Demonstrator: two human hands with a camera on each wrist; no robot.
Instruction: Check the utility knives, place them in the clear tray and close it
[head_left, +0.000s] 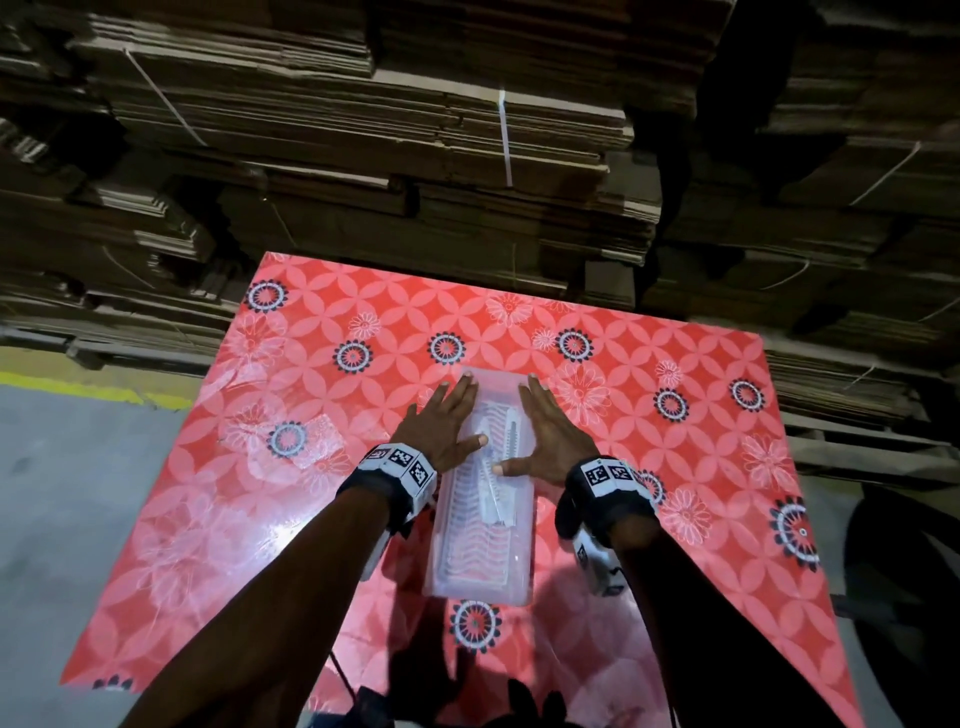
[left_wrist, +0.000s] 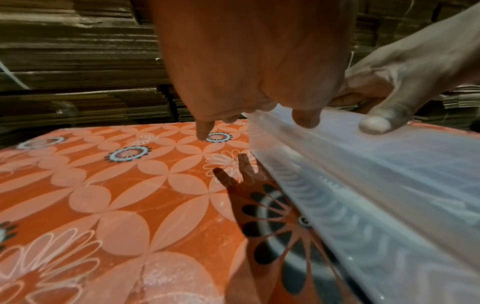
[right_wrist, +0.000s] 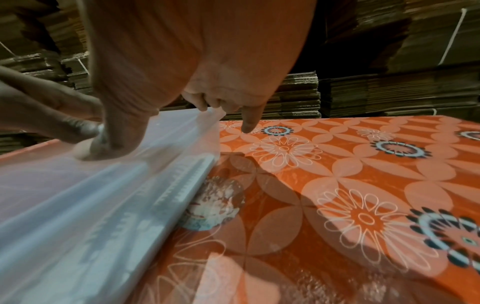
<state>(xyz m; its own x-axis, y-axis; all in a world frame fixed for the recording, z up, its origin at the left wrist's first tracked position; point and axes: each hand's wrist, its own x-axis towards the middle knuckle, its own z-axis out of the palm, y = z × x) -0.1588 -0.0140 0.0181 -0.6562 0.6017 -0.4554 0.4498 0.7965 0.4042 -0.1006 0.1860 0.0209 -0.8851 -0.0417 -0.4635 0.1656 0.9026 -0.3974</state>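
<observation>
A long clear plastic tray (head_left: 483, 545) lies lengthwise in the middle of the red flowered table, its clear lid down on top. Through the lid I see white utility knives (head_left: 501, 467) inside. My left hand (head_left: 447, 421) lies flat on the lid's far left part, fingers straight, thumb pressing the lid. My right hand (head_left: 548, 426) lies flat on the far right part, thumb also on the lid. In the left wrist view the tray (left_wrist: 376, 185) runs along the right, with the right hand's thumb (left_wrist: 376, 123) on it. The right wrist view shows the tray (right_wrist: 78, 205) at left.
The table (head_left: 675, 467) is covered by a red cloth with flower patterns. Tall stacks of flattened cardboard (head_left: 415, 156) stand right behind its far edge. Grey floor with a yellow line (head_left: 67, 384) lies to the left.
</observation>
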